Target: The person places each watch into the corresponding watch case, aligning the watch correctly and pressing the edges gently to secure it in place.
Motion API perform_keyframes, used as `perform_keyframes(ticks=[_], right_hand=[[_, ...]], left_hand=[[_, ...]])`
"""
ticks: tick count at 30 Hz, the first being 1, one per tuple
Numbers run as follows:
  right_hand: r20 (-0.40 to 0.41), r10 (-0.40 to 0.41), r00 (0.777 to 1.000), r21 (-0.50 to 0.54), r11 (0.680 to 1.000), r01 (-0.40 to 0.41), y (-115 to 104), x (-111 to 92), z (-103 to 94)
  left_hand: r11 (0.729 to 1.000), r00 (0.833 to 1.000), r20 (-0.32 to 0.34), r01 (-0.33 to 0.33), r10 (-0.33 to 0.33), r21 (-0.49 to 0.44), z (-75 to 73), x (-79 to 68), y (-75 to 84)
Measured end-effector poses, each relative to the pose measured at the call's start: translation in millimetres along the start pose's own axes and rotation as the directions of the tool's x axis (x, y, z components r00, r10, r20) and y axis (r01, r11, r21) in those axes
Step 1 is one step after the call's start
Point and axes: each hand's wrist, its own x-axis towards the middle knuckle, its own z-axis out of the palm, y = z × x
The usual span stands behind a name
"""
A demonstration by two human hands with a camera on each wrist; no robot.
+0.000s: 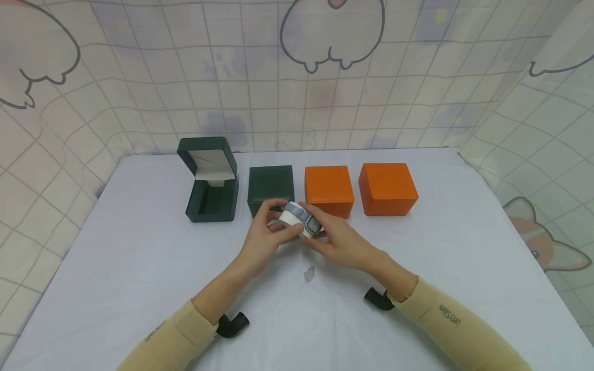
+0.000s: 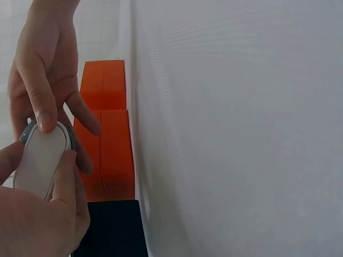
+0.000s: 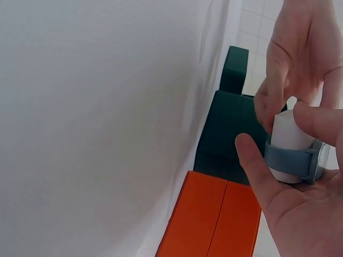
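Note:
A wristwatch (image 1: 312, 224) with a blue-grey strap (image 3: 289, 160) is wrapped around a white watch cushion (image 2: 40, 160). Both hands hold it above the table, just in front of the closed boxes. My left hand (image 1: 262, 239) pinches the cushion between thumb and fingers from the left. From the other side, my right hand (image 1: 343, 242) grips the watch and cushion, one finger pressed on the cushion's end while another sticks out straight in the right wrist view. Fingers partly cover the watch face.
Along the back stand an open dark green box (image 1: 190, 206) with its lid raised, a closed green box (image 1: 271, 183), and two closed orange boxes (image 1: 329, 183), (image 1: 390, 183). A small greyish scrap (image 1: 309, 274) lies on the white tablecloth (image 1: 297, 330). Black wrist mounts (image 1: 233, 325) protrude below the sleeves.

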Motion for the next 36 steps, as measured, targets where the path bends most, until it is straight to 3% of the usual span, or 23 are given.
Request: perform_keyframes(ticks=[8,17,36], right_hand=[[0.016,0.004,1.0,0.015,1.0,-0.004,-0.7,0.2,-0.5],[0.016,0.02,1.0,0.022,1.0,-0.021,1.0,-0.3,-1.2],[0.026,0.033,0.999,0.201,0.979,-0.038,3.2,-0.1,-5.3]], left_hand=[[1.0,1.0,-0.014,0.012,-0.012,0.006,-0.9,0.6,-0.9],[0.999,1.0,0.022,0.007,-0.006,-0.05,-1.6,1.4,-2.4],[0.999,1.0,0.011,-0.012,0.013,-0.041,-5.5,0.5,0.3]])
